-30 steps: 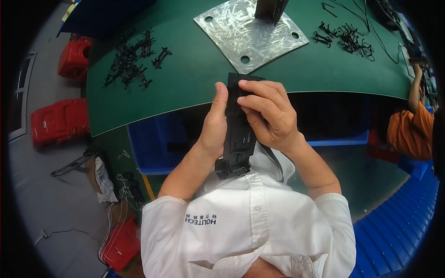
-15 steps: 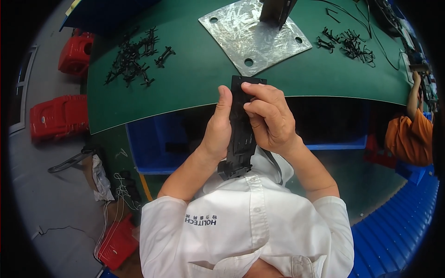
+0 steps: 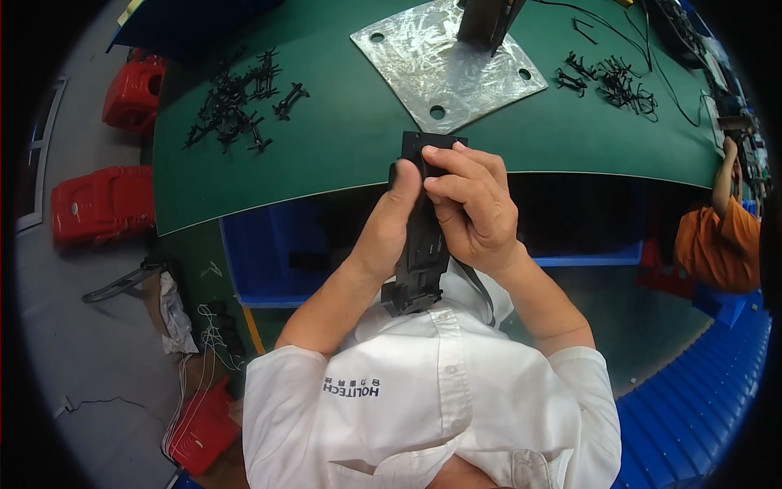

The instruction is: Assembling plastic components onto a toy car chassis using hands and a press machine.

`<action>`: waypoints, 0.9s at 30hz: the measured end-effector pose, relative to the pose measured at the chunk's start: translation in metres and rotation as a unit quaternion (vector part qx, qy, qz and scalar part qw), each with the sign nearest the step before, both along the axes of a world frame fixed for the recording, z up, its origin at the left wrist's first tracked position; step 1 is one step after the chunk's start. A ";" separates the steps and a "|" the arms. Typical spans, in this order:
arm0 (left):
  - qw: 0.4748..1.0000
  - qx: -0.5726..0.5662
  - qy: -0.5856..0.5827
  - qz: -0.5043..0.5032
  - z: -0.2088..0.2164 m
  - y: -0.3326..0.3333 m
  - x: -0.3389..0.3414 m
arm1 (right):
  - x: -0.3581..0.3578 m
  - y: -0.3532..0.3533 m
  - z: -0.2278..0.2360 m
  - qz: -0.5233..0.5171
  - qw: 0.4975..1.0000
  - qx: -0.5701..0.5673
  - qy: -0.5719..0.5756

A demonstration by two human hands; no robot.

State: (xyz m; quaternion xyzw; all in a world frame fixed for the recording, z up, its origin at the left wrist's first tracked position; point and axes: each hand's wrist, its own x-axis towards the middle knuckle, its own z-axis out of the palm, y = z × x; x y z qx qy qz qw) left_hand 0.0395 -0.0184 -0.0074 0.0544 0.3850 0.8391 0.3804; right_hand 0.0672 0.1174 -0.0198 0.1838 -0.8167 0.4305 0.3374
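A long black plastic part with a flat far end and a bulkier, uneven near end is held in front of my chest, just short of the table's front edge. My left hand grips it along its left side, the thumb laid over the top and the other fingers hidden beneath. A small dark patch shows beside that thumb; I cannot tell what it is. My right hand has its fingers curled onto the part's upper right side, the fingertips pressing near the far end. Whether something small lies under those fingertips is hidden.
On the green table, a heap of small black pieces lies left and black clips lie right. A metal plate with a post stands ahead. Blue bins sit below. A co-worker's orange sleeve is at right.
My left thumb has bent inward over the black plastic part, toward the right fingers. The right hand has barely shifted, and the part stays in nearly the same place.
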 end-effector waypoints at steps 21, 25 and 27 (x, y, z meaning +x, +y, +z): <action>0.996 -0.091 0.024 -0.002 0.001 -0.007 -0.005 | 0.009 0.013 0.011 0.056 0.783 -0.530 -0.321; 0.990 -0.102 0.081 0.056 0.008 0.001 -0.001 | 0.010 0.019 0.002 0.077 0.764 -0.543 -0.339; 0.987 -0.125 0.074 0.073 0.007 -0.001 0.000 | 0.012 0.021 -0.002 0.068 0.769 -0.520 -0.364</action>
